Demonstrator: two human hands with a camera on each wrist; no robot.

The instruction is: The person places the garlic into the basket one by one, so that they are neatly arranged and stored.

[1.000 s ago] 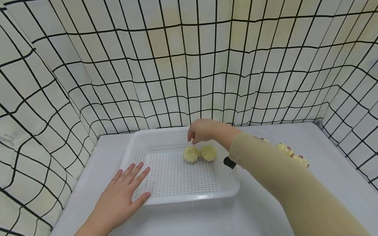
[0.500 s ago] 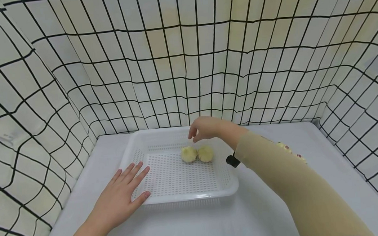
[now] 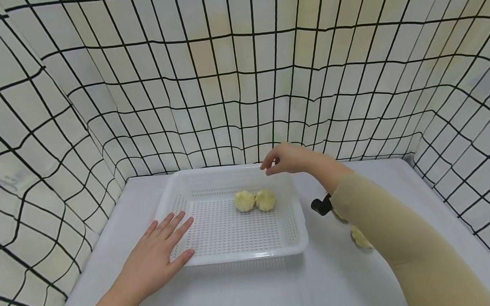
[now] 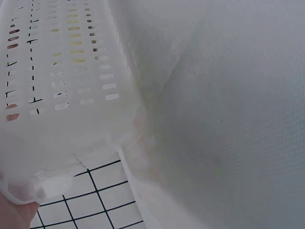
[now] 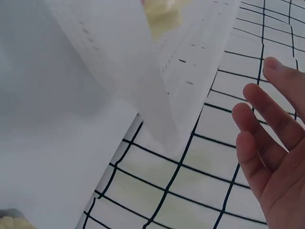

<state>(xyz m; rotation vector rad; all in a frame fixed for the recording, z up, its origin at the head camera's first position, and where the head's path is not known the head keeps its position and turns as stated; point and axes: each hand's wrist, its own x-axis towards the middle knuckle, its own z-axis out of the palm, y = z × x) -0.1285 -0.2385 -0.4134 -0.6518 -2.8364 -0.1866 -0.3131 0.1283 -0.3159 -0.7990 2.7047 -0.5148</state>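
Two pale yellow, round, fluted pieces, the left piece (image 3: 244, 200) and the right piece (image 3: 265, 200), lie side by side in a white perforated plastic basket (image 3: 234, 255). My left hand (image 3: 154, 259) is spread flat over the basket's left rim, fingers straight. In the left wrist view, part of that hand (image 4: 14, 214) shows beside the basket wall (image 4: 62, 133). My right hand (image 3: 289, 158) hovers by the back right rim, holding nothing. Its fingers are loosely bent and apart in the right wrist view, where the hand (image 5: 279, 157) is beside the basket corner (image 5: 162, 124).
Another yellow piece (image 3: 361, 238) lies on the white table (image 3: 328, 269), partly behind my right sleeve (image 3: 397, 237). A dark wrist camera mount (image 3: 321, 206) hangs below the right wrist. Black netting (image 3: 242, 101) over pale walls surrounds the table's back and sides.
My right hand has risen away from the two pieces and moved right, toward the basket's back right rim. The sleeve now covers the red-marked pieces on the right. The left hand stays still.
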